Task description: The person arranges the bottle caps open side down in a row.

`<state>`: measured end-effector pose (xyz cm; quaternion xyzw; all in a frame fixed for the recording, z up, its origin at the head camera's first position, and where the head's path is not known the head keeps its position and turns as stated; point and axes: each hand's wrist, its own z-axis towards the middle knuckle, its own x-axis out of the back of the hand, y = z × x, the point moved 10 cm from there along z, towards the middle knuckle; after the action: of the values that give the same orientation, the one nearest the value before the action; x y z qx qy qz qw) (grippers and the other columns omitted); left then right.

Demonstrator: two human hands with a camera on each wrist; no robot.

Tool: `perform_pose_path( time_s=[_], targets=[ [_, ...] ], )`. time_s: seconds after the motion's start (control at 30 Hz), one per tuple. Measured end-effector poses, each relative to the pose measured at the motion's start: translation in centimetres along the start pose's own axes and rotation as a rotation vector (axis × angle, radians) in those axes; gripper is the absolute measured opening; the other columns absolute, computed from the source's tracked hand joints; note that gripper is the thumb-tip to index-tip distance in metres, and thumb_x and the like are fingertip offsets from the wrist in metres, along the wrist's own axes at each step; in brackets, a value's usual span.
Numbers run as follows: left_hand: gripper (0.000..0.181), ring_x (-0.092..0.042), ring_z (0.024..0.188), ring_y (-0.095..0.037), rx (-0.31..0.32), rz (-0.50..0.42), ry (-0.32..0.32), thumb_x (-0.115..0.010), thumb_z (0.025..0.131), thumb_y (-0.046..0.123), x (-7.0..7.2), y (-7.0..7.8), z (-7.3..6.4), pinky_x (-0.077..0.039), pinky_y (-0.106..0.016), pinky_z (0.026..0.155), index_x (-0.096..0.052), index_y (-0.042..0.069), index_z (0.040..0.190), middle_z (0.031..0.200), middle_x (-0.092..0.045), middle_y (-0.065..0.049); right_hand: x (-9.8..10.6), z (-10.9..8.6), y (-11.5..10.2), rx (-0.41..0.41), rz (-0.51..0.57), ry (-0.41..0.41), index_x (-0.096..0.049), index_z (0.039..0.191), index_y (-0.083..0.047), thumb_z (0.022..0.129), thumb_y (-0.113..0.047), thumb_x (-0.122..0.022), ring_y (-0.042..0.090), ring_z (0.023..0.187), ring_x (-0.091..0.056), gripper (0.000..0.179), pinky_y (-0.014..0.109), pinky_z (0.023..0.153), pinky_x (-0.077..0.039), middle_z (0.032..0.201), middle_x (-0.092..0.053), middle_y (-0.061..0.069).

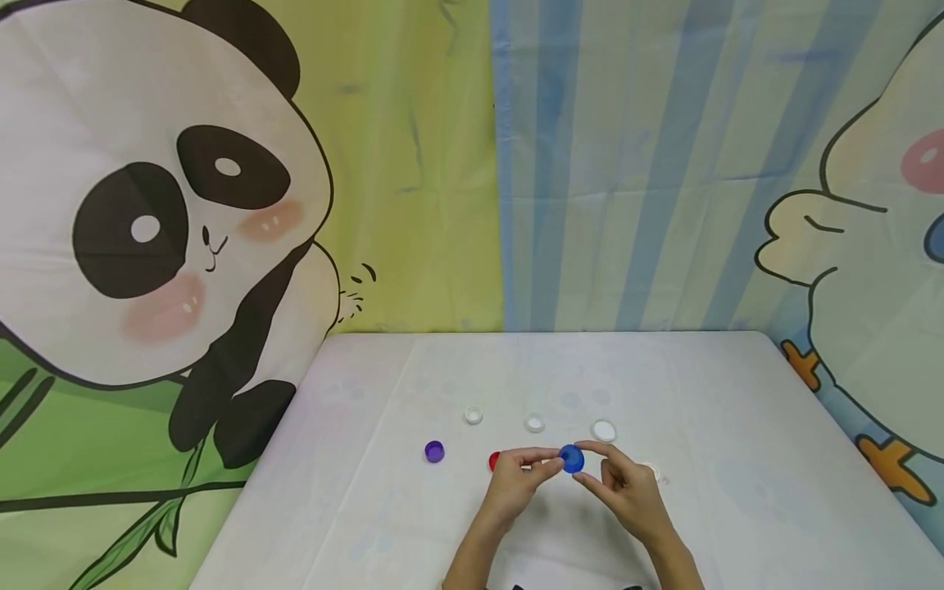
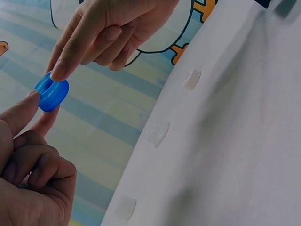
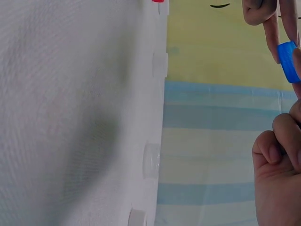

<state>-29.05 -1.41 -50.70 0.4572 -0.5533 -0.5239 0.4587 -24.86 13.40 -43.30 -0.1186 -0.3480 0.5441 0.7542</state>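
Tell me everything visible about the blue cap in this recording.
The blue cap is small, round and shallow, and looks like glossy plastic. The left wrist view shows a hollow inside a thick rim; from the right wrist, its outer side appears finely ridged. In the head view, a round face is turned toward the camera. It is held in the air above the white table, pinched between the fingers of the left hand and right hand. Any marking is too small to tell.
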Motion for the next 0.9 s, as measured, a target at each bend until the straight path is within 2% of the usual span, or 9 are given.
perform_pose_path(
  time_s=[0.13, 0.23, 0.3, 0.37, 0.5, 0.57, 0.67, 0.77, 0.9],
  targets=[
    [0.023, -0.035, 0.053, -0.006, -0.039, -0.013, -0.011, -0.072, 0.074, 0.03, -0.1, 0.4, 0.0, -0.024, -0.018, 0.043, -0.073, 0.015, 0.092, 0.059, -0.042, 0.006, 0.2, 0.4, -0.3, -0.052, 0.09, -0.009, -0.059, 0.111, -0.005, 0.064, 0.008, -0.074, -0.009, 0.044, -0.024, 0.051, 0.011, 0.036, -0.021, 0.049, -0.032, -0.011],
    [0.025, -0.032, 0.049, -0.004, -0.12, -0.024, -0.024, -0.071, 0.076, 0.026, -0.1, 1.3, -0.2, -0.023, -0.017, 0.041, -0.071, 0.011, 0.096, 0.059, -0.041, 0.006, 0.2, 0.7, -0.6, -0.115, 0.174, -0.036, -0.056, 0.113, 0.001, 0.068, 0.011, -0.07, -0.006, 0.042, -0.025, 0.048, 0.014, 0.034, -0.022, 0.047, -0.032, -0.007],
    [0.024, -0.031, 0.048, -0.003, -0.207, -0.032, -0.045, -0.069, 0.078, 0.021, -0.1, 2.3, -0.4, -0.023, -0.018, 0.041, -0.07, 0.008, 0.099, 0.058, -0.039, 0.003, 0.1, 0.7, -0.5, -0.175, 0.236, -0.069, -0.054, 0.114, 0.003, 0.071, 0.01, -0.067, -0.002, 0.04, -0.025, 0.045, 0.015, 0.034, -0.023, 0.046, -0.031, -0.003],
    [0.023, -0.03, 0.047, -0.003, -0.342, -0.029, -0.075, -0.067, 0.08, 0.013, -0.2, 4.1, -1.1, -0.023, -0.019, 0.039, -0.068, 0.003, 0.1, 0.055, -0.036, -0.001, -0.3, 0.5, 0.0, -0.244, 0.318, -0.115, -0.053, 0.116, 0.003, 0.077, 0.01, -0.062, 0.004, 0.038, -0.024, 0.041, 0.017, 0.033, -0.023, 0.046, -0.03, 0.001],
    [0.021, -0.029, 0.047, -0.003, -0.574, -0.009, -0.122, -0.066, 0.079, 0.003, -0.4, 7.5, -2.7, -0.024, -0.02, 0.038, -0.066, -0.002, 0.099, 0.053, -0.034, -0.008, -1.2, -0.4, 1.5, -0.361, 0.49, -0.194, -0.054, 0.114, 0.005, 0.086, 0.009, -0.05, 0.016, 0.037, -0.022, 0.028, 0.018, 0.031, -0.022, 0.048, -0.03, 0.007],
    [0.02, -0.029, 0.047, -0.003, -0.663, 0.027, -0.122, -0.067, 0.077, 0.001, -0.4, 8.9, -3.5, -0.024, -0.018, 0.038, -0.067, -0.003, 0.097, 0.052, -0.034, -0.007, -1.6, -0.7, 2.0, -0.384, 0.551, -0.228, -0.054, 0.112, 0.006, 0.089, 0.008, -0.044, 0.018, 0.038, -0.021, 0.025, 0.019, 0.031, -0.022, 0.049, -0.029, 0.008],
    [0.02, -0.028, 0.047, -0.003, -0.769, 0.116, -0.107, -0.068, 0.075, 0.0, -0.6, 10.2, -4.4, -0.024, -0.015, 0.039, -0.068, -0.002, 0.095, 0.052, -0.034, -0.004, -1.9, -1.1, 2.5, -0.41, 0.589, -0.264, -0.056, 0.11, 0.005, 0.093, 0.005, -0.039, 0.018, 0.04, -0.02, 0.024, 0.02, 0.032, -0.021, 0.051, -0.028, 0.008],
    [0.021, -0.028, 0.047, -0.002, -0.833, 0.193, -0.097, -0.069, 0.074, 0.001, -0.9, 10.7, -4.9, -0.025, -0.014, 0.04, -0.068, 0.0, 0.094, 0.052, -0.034, -0.001, -2.3, -1.3, 2.6, -0.426, 0.609, -0.301, -0.057, 0.108, 0.004, 0.094, 0.004, -0.037, 0.018, 0.041, -0.021, 0.025, 0.021, 0.033, -0.021, 0.051, -0.029, 0.007],
    [0.021, -0.029, 0.049, -0.001, -0.873, 0.258, -0.087, -0.07, 0.074, 0.004, -1.0, 10.7, -5.1, -0.026, -0.013, 0.04, -0.069, 0.002, 0.095, 0.053, -0.036, 0.0, -2.7, -1.7, 2.8, -0.452, 0.645, -0.338, -0.057, 0.107, 0.005, 0.094, 0.004, -0.036, 0.019, 0.042, -0.021, 0.025, 0.024, 0.034, -0.021, 0.052, -0.03, 0.006]
  ],
)
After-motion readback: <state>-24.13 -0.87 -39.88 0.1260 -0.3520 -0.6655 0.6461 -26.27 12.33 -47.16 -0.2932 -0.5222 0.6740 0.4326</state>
